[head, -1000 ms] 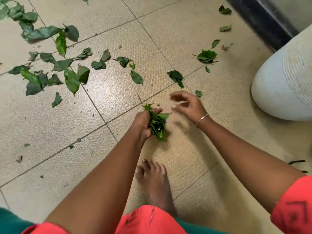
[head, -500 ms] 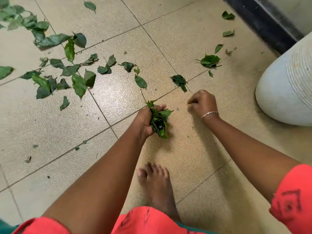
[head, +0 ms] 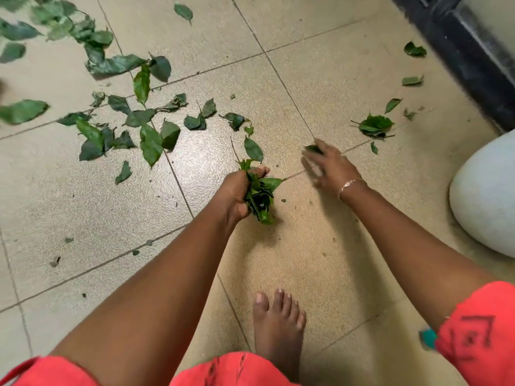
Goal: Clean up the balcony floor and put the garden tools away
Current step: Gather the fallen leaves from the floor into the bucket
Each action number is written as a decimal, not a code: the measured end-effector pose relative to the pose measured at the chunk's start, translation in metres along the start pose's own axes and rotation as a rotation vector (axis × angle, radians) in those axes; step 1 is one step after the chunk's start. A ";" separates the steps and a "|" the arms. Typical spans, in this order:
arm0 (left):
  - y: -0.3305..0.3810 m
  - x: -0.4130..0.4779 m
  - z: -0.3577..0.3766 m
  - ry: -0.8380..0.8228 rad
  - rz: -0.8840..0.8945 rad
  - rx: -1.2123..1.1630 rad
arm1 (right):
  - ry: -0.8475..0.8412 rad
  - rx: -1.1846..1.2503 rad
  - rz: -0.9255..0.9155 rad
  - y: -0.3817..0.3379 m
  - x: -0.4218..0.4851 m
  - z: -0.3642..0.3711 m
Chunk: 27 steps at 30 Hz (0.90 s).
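One-handed, clenches a leaf bundle [head: 260, 196] in the left grip [head: 237, 190], fingers curled tight round it, leaf tips protruding above and below the fist. Holds the right grip [head: 328, 165] just beside, released, fingers extended and motion-blurred, over a single leaf [head: 312, 148]; cannot tell whether touching. Wears a bracelet [head: 348, 185] at that wrist. Shows many scattered leaves [head: 150, 140] on the floor [head: 320, 260] beyond and left of the left grip, and a small leaf cluster [head: 374, 125] beyond the right grip. Places a bare foot [head: 278, 324] nearer than both grips. Shows a white pot [head: 485, 196] well right of the right grip.
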State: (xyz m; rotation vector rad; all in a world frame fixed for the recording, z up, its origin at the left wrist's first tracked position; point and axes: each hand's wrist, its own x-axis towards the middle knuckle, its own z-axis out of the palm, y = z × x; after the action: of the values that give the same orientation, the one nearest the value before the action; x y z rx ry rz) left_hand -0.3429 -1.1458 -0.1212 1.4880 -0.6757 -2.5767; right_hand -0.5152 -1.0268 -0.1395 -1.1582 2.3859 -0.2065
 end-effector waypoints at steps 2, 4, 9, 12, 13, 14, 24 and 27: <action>0.007 0.006 0.003 -0.008 -0.019 0.014 | -0.066 -0.016 0.050 0.007 0.011 0.007; 0.014 0.008 0.008 -0.006 -0.033 0.043 | 0.043 -0.046 -0.003 0.010 0.006 0.012; 0.049 0.016 0.034 0.008 -0.022 0.139 | 0.251 -0.049 -0.164 0.028 0.007 0.020; 0.067 0.024 0.048 0.028 -0.046 0.262 | 0.240 -0.028 -0.185 0.030 0.016 0.006; 0.071 0.027 0.049 0.031 -0.059 0.297 | 0.242 -0.034 -0.200 0.029 0.020 0.001; 0.073 0.029 0.049 0.031 -0.077 0.319 | 0.220 -0.031 -0.210 0.028 0.023 -0.004; 0.069 0.065 0.051 -0.169 -0.110 0.153 | 0.186 0.755 0.100 -0.014 0.064 -0.036; 0.068 0.075 0.065 -0.233 -0.145 0.112 | 0.211 0.736 0.073 -0.034 0.072 -0.032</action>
State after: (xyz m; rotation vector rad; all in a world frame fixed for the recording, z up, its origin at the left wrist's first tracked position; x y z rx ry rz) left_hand -0.4462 -1.2071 -0.1255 1.3227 -0.7751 -2.8992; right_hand -0.5448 -1.1060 -0.1254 -0.7149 2.1915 -1.1165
